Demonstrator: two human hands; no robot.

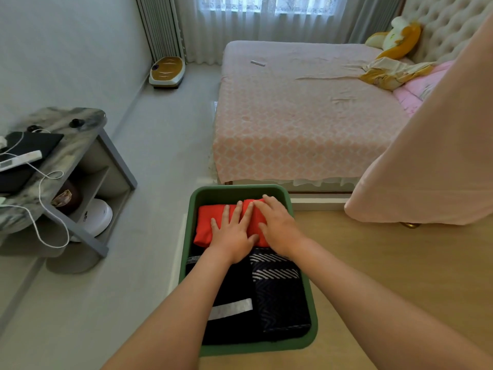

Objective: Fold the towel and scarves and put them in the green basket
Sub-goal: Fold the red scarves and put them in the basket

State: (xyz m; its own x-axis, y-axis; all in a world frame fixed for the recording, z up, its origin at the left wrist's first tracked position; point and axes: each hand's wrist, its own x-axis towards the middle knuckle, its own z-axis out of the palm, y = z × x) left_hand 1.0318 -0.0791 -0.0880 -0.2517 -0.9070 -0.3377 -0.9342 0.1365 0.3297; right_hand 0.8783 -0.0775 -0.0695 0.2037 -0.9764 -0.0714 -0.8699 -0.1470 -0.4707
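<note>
While the green basket (194,198) is sitting at the wooden desk's (386,276) left edge, 2 dark folded scarves (280,297) are filling its near part, the red folded towel (210,222) is lying at its far end, and I am pressing my left hand (234,236) and right hand (277,228) flat on it, fingers straight and slightly spread.

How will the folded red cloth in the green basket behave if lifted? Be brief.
Probably floppy: the red cloth has soft rounded folds, so it would likely sag and unfold unless supported underneath. It likely springs up a little, since the left hand and right hand press it flat.
</note>
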